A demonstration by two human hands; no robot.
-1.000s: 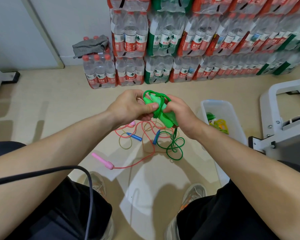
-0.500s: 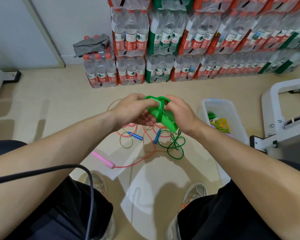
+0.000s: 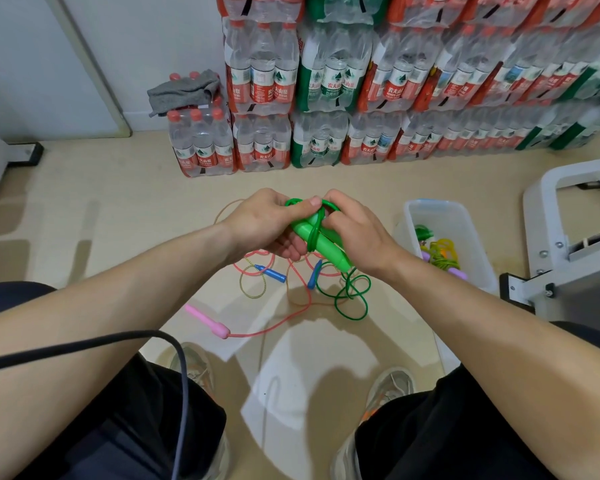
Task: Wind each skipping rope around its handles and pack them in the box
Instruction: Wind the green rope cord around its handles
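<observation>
Head view: winding the green rope (image 3: 352, 299) round its handles (image 3: 328, 249), partway done. Clamping handles with left grip (image 3: 267, 225), thumbing down the loops; curling right grip (image 3: 355, 237) round the same bundle. Holding it above the floor (image 3: 118, 237), left of the box (image 3: 433, 203). Next, likely needing slack drawn up from below.

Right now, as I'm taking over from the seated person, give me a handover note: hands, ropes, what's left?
The left hand grips the green handles, thumb on top.
The right hand grips the same bundle.
The green cord has a few turns on; the rest hangs to the floor.
The box on the right holds wound ropes.
Left: finish green, pack it, then the pink rope and blue-handled rope, loose on the floor.
</observation>
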